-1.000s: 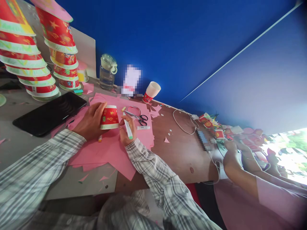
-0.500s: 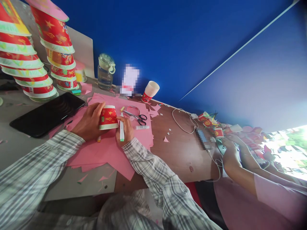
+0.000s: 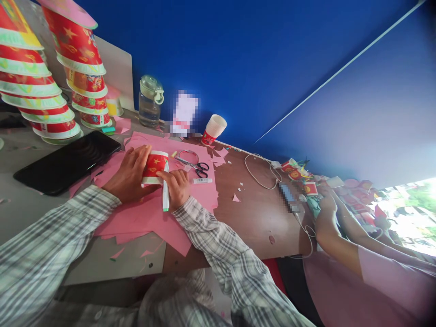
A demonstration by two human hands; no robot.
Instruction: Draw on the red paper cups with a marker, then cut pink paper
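Note:
My left hand [image 3: 128, 175] is wrapped round a red paper cup [image 3: 155, 166] standing upside down on pink paper sheets [image 3: 153, 213]. My right hand [image 3: 177, 187] grips a white marker with a green end [image 3: 165, 191], its upper end against the cup's right side. Black-handled scissors [image 3: 195, 165] and a small white tube [image 3: 201, 180] lie on the pink paper just right of my hands.
Two tall stacks of red paper cups [image 3: 51, 77] stand at the far left, a black tablet [image 3: 66, 161] in front of them. A glass jar [image 3: 149, 102] and a tipped cup [image 3: 213, 130] stand by the blue wall. Another person's arm [image 3: 344, 247] works at the right beside a white cable [image 3: 262, 175].
My right hand has swung the marker from pointing away to lying upright against the cup. My left hand has turned the cup slightly. The other person's hand has shifted a little.

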